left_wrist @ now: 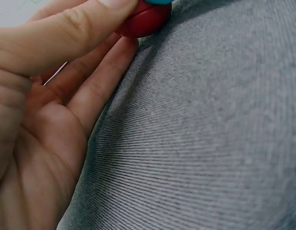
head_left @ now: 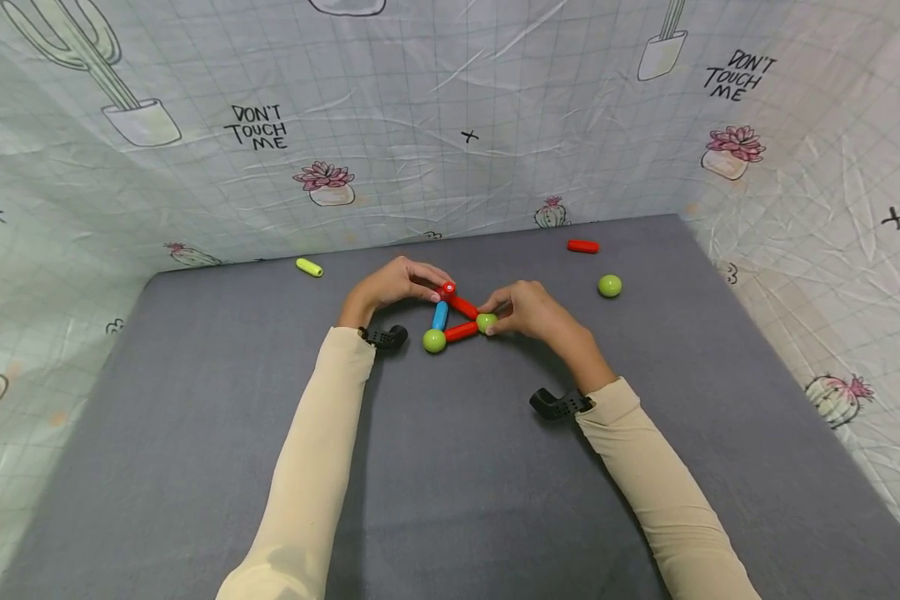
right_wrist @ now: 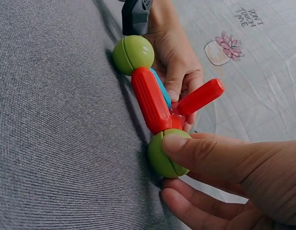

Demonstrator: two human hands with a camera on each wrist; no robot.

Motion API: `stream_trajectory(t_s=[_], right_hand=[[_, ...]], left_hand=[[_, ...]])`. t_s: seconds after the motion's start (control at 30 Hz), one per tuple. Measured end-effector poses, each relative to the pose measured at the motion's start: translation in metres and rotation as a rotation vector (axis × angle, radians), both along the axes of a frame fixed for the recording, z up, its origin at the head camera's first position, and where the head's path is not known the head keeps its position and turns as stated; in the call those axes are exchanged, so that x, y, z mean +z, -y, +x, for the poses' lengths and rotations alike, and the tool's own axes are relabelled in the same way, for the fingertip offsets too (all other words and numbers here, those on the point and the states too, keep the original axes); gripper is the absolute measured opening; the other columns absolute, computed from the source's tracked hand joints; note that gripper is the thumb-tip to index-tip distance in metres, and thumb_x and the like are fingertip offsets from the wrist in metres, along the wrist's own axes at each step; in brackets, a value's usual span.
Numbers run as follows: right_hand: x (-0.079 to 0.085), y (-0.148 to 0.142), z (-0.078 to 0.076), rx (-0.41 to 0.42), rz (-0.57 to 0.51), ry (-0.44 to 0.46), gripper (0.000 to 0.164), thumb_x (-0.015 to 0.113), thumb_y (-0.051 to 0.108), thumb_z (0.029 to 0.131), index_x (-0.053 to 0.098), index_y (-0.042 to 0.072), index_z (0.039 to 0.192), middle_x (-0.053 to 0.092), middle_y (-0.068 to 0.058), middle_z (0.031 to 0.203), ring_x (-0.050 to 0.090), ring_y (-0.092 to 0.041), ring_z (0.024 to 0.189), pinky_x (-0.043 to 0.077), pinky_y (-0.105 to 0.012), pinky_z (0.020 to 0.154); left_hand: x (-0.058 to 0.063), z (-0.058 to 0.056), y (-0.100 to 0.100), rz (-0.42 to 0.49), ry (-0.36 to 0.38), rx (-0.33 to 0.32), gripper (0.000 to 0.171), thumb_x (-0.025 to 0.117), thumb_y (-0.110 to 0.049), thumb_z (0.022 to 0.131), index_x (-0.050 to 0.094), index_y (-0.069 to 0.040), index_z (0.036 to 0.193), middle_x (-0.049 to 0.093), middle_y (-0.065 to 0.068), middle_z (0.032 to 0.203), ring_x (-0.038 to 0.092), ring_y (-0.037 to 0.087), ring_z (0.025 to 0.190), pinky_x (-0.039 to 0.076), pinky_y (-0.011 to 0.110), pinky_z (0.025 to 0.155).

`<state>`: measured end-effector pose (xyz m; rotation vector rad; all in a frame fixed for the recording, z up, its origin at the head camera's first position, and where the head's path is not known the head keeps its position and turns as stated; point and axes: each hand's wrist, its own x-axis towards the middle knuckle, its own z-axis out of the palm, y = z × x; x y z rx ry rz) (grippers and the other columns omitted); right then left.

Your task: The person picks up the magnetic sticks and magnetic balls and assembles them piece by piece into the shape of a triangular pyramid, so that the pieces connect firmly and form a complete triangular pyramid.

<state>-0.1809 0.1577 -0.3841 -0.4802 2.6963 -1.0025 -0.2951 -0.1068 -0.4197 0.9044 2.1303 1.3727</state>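
One printed cloth (head_left: 420,108) rose along the back and sides, and below it spread one grey counter (head_left: 450,467), wide between two cream sleeves (head_left: 311,450), with plenty of room there for the elbows. Two hands were in play! The left hand (head_left: 401,283) had its fingers and thumb pinching one red ball (left_wrist: 145,21); the right hand (head_left: 536,312), its fingers and thumb gripping one green ball (head_left: 487,323). And between them, one triangle (head_left: 462,332), with a strip of counter behind it before the back edge. Count the rods: two red and one blue rod (head_left: 440,316) made its sides, and a third red one, the upright rod (right_wrist: 203,96), stood up from the red ball. Balls at the corners? Three: the two in the fingers, plus a second green ball (head_left: 434,341) at the near left. Three pieces lay loose: a yellow-green rod (head_left: 309,267) just beside the back edge, left; a fourth red rod (head_left: 583,247) near that edge, right; and a third green ball (head_left: 610,286) in front of it, open counter all round.
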Motion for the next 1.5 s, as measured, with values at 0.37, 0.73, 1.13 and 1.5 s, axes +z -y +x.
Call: stream_trajectory(t_s=[0.37, 0.73, 1.13, 1.5], right_hand=[[0.0, 0.001, 0.0, 0.013, 0.033, -0.084, 0.035, 0.087, 0.008, 0.079, 0.079, 0.007, 0.113, 0.076, -0.011, 0.109, 0.074, -0.024, 0.094, 0.059, -0.033, 0.078], [0.001, -0.004, -0.007, -0.016, 0.062, -0.146, 0.037, 0.087, 0.005, 0.079, 0.079, 0.008, 0.114, 0.076, -0.011, 0.111, 0.073, -0.025, 0.095, 0.059, -0.037, 0.08], [-0.002, -0.012, -0.013, -0.047, 0.041, -0.092, 0.041, 0.085, 0.005, 0.081, 0.076, 0.011, 0.12, 0.074, -0.01, 0.117, 0.072, -0.025, 0.106, 0.058, -0.04, 0.088], [-0.006, -0.011, -0.011, -0.002, 0.043, -0.138, 0.039, 0.084, 0.009, 0.083, 0.076, 0.01, 0.122, 0.074, -0.011, 0.118, 0.072, -0.026, 0.104, 0.058, -0.039, 0.085]], left_hand=[[-0.003, 0.0, 0.002, 0.008, -0.009, 0.021, 0.024, 0.079, 0.0, 0.087, 0.078, 0.0, 0.111, 0.071, 0.013, 0.123, 0.057, 0.025, 0.128, 0.048, 0.039, 0.105], [-0.001, 0.001, 0.0, -0.018, -0.061, 0.069, 0.03, 0.083, -0.002, 0.082, 0.078, -0.001, 0.111, 0.072, 0.011, 0.124, 0.059, 0.023, 0.127, 0.048, 0.035, 0.105], [0.004, 0.002, -0.006, -0.062, -0.062, 0.056, 0.031, 0.085, -0.001, 0.079, 0.078, 0.0, 0.11, 0.071, 0.012, 0.124, 0.059, 0.024, 0.125, 0.05, 0.033, 0.102], [0.006, 0.005, -0.003, -0.097, -0.076, 0.095, 0.032, 0.087, -0.003, 0.078, 0.079, -0.002, 0.109, 0.071, 0.011, 0.125, 0.06, 0.023, 0.126, 0.046, 0.039, 0.108]])
